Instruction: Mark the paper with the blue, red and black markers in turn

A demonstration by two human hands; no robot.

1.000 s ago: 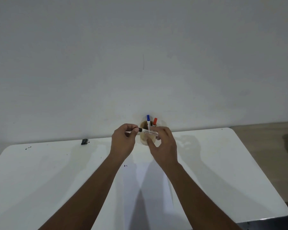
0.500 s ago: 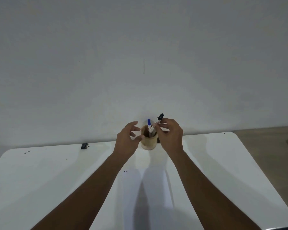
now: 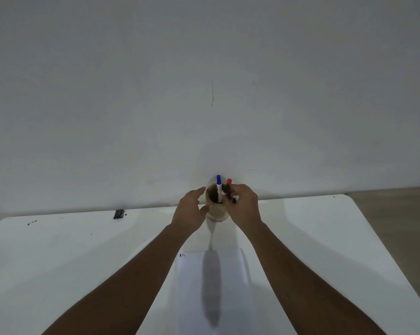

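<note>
A wooden cup (image 3: 215, 211) stands at the table's far edge, against the wall. The blue marker (image 3: 219, 183) and the red marker (image 3: 229, 181) stand upright in it, caps up. My right hand (image 3: 244, 207) is over the cup's right rim, its fingertips pinched on the dark cap of the black marker (image 3: 226, 189), which sits low inside the cup. My left hand (image 3: 192, 211) is at the cup's left side, fingers spread, thumb against the wall of the cup. The white paper (image 3: 228, 274) lies between my forearms, with small marks (image 3: 182, 255) at its top left corner.
The white table (image 3: 71, 257) has rounded corners and ends at a plain wall. A small black object (image 3: 118, 213) lies at the table's back left, with dark specks (image 3: 31, 222) further left. Bare floor (image 3: 397, 209) shows to the right.
Both hands held the black marker level in front of the cup. My left hand let go, and my right hand turned the marker upright and lowered it into the cup.
</note>
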